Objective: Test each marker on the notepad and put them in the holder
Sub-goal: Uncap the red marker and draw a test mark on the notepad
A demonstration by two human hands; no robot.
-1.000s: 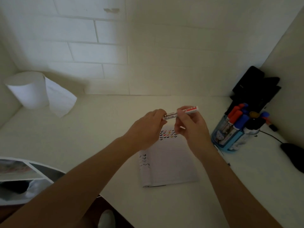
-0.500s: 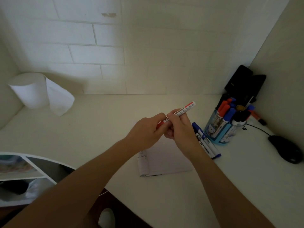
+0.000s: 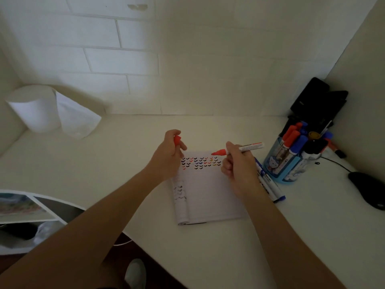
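A white notepad (image 3: 208, 197) lies open on the desk, with rows of small coloured tick marks near its top edge. My right hand (image 3: 237, 170) grips an uncapped red marker (image 3: 245, 148), its red tip pointing left just above the pad's top edge. My left hand (image 3: 168, 155) holds the red cap (image 3: 177, 140) at the pad's upper left. Two blue markers (image 3: 268, 182) lie on the desk right of the pad, partly behind my right hand. The blue holder (image 3: 285, 165) at the right carries several red, blue and black markers.
A paper towel roll (image 3: 35, 109) stands at the back left. A black mouse (image 3: 368, 188) and its cable lie at the far right, with a black device (image 3: 316, 103) in the corner behind the holder. A shelf unit (image 3: 31, 211) sits below the desk's left edge.
The cap has come off the red marker: my left hand drew it away to the left, and my right hand turned the marker so its tip hangs over the pad.
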